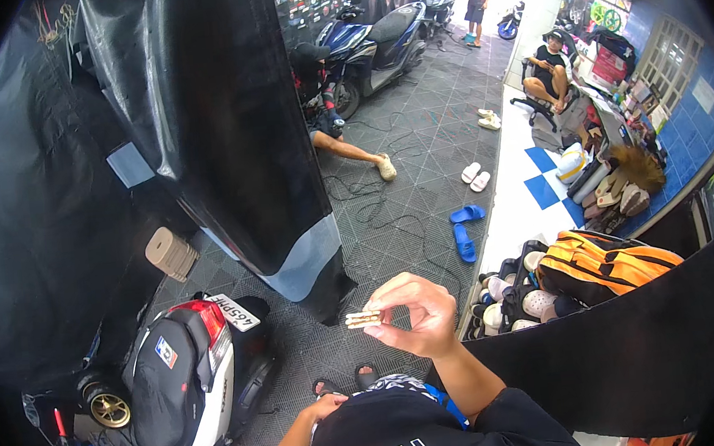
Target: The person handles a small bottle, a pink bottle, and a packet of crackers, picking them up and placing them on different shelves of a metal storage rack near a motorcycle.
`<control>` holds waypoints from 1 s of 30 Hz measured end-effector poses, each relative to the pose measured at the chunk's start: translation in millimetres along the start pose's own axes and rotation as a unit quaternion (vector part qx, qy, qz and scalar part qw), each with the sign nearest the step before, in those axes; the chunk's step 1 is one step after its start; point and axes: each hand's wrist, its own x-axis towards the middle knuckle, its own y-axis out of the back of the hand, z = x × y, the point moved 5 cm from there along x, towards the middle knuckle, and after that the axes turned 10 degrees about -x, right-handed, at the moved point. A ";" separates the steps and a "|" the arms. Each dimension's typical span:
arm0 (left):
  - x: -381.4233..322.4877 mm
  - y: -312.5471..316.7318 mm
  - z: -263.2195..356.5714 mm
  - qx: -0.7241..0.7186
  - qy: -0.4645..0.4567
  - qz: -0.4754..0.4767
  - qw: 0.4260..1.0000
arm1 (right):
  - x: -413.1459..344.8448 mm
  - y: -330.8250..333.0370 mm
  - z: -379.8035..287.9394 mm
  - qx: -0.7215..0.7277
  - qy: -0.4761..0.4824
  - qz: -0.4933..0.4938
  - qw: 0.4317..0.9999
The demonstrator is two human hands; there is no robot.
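Between the thumb and fingers of my right hand (413,313) is a small flat pale piece with brown layers (363,319), perhaps a wafer or biscuit; its exact kind cannot be told. I hold it up in front of my chest, above the tiled floor. Low at my waist, beside the patterned shorts, is my left hand (330,406); its fingers are partly hidden against the clothing, and whether it holds anything cannot be told. My feet in dark sandals (366,376) stand on the floor just beyond my shirt.
A scooter (169,373) is parked at left, near a beige plastic stool (170,252) and black hanging sheeting (213,108). A co-worker's leg (350,149) extends beside a blue scooter (373,43). Blue slippers (464,242), cables, piled shoes and an orange bag (602,262) lie right; a person (549,72) sits beyond.
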 end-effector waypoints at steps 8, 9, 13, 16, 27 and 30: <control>-4.1 -2.7 5.1 -0.016 0.019 -0.026 0.999 | -3.2 -6.0 3.2 0.017 -0.029 -0.007 0.999; -1.3 -0.8 2.5 -0.011 0.019 -0.004 1.000 | -2.8 -6.2 3.0 0.014 -0.029 -0.009 0.999; 11.6 4.3 -10.8 0.001 0.021 0.030 0.999 | 0.6 -6.9 0.3 0.010 -0.023 -0.016 1.000; 16.7 9.4 -15.2 0.003 0.001 0.043 0.999 | 4.5 -8.4 -1.7 0.009 -0.019 -0.019 1.000; 13.0 0.2 -16.4 0.341 -0.167 0.216 0.899 | -23.8 -37.4 28.6 0.005 0.000 0.005 1.000; -4.3 5.6 -28.6 0.221 0.019 0.276 0.935 | -36.6 -48.8 60.9 0.050 -0.113 -0.029 0.992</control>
